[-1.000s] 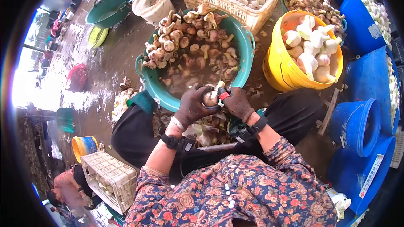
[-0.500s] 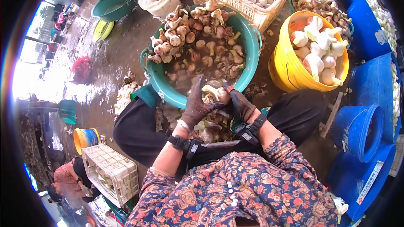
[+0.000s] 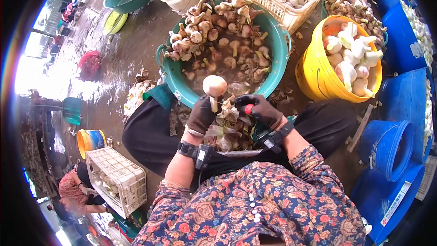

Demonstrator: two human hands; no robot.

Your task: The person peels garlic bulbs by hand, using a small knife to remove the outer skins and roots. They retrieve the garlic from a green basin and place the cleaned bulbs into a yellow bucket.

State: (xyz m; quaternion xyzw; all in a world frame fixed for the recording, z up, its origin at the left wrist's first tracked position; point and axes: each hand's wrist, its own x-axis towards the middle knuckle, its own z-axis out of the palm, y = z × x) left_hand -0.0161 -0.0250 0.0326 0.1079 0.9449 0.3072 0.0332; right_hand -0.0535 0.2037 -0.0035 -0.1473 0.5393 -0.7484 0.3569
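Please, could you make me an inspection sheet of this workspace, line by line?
Surface: brown floor, shiny and wet-looking.
Job's things: pale round garlic bulb, stem down; round teal plastic tub with brownish garlic in muddy water; yellow plastic bucket of whitish bulbs.
Clutter: loose papery beige skins beside the tub.
Hands: left dark-gloved hand grips the bulb's stem; right dark-gloved hand near loose skins, grip unclear.
Cables: thin dark cord possibly below the left hand.
Surroundings: blue plastic tubs at right; another person lower left.
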